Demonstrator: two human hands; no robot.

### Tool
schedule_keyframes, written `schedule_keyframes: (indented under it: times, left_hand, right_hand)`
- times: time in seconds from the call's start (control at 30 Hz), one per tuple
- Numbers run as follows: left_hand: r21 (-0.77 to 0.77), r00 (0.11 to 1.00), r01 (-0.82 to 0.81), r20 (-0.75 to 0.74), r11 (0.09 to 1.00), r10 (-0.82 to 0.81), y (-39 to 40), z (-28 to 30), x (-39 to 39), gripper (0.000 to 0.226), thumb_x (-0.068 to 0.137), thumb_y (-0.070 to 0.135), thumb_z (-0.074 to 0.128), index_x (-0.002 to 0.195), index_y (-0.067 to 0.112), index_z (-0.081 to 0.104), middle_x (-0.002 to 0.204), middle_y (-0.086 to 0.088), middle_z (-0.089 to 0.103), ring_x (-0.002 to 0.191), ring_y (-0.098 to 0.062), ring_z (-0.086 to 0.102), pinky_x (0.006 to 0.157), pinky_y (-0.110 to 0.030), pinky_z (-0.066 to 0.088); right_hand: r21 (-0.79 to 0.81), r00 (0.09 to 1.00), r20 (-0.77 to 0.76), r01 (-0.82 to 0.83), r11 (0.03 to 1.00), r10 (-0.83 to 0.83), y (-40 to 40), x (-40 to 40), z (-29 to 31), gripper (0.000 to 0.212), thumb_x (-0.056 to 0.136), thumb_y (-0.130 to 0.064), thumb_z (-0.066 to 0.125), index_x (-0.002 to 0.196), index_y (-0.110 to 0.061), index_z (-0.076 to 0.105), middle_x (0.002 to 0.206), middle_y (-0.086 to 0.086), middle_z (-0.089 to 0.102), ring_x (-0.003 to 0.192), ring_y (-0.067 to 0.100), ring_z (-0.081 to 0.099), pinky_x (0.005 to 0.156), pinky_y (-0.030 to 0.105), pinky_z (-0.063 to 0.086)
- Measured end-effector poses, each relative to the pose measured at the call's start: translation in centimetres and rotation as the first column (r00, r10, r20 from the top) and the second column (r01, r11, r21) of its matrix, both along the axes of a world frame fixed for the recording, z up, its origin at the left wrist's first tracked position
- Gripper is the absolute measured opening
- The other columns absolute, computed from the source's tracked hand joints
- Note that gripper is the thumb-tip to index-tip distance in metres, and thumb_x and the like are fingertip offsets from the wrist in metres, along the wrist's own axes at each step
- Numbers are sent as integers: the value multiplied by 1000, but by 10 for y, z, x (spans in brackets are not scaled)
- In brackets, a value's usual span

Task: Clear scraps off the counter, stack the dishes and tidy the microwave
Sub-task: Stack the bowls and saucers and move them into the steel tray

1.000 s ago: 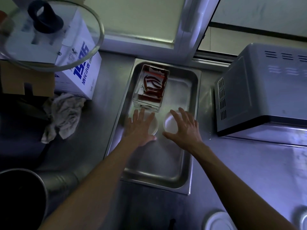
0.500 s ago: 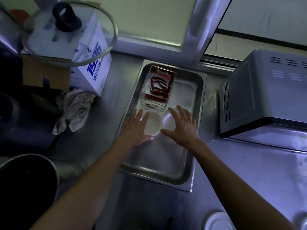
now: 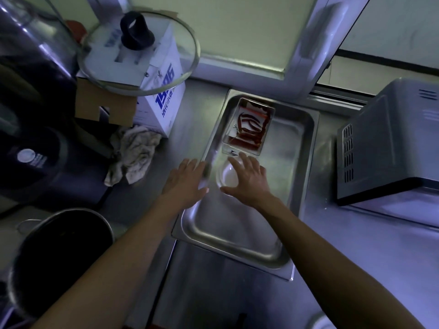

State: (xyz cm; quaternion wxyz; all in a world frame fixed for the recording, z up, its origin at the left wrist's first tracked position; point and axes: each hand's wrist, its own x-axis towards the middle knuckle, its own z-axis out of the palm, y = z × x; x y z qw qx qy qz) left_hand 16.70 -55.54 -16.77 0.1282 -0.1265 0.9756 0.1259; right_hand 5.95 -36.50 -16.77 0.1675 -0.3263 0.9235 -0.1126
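Two hands [image 3: 215, 180] over round white bowl [image 3: 229, 178]

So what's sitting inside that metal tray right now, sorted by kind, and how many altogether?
Small white dishes: 1 visible under the right hand; whether another is stacked beneath it cannot be told.
Clear containers holding red chillies: 1
Total in the metal tray: 2 visible

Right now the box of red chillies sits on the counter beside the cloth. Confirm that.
Not quite. The head view shows the box of red chillies inside the steel tray, at its far end, not on the counter. The cloth lies left of the tray.
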Motion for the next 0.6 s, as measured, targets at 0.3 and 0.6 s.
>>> schedule_keyframes:
  times: [0.3, 0.6]
  left_hand:
    - [6, 998, 63, 6, 998, -63, 0, -2, -10, 66, 91, 43, 56, 147, 16, 34, 148, -7, 40, 139, -32, 31, 108, -52, 37]
    - [32, 998, 59, -18, 998, -58, -4, -6, -12, 58, 89, 36, 60, 140, 12, 45, 142, -10, 47, 134, -35, 37, 102, -55, 42]
  right_hand:
    - [93, 998, 48, -54, 994, 50, -10, 2, -26, 104, 78, -66, 70, 157, -34, 9, 168, 4, -3, 153, 33, -4, 121, 51, 12]
    - [49, 999, -28, -38, 998, 39, -14, -3, -34, 98, 81, -64, 67, 157, -32, 13, 167, 6, 0, 153, 34, -1, 122, 47, 13]
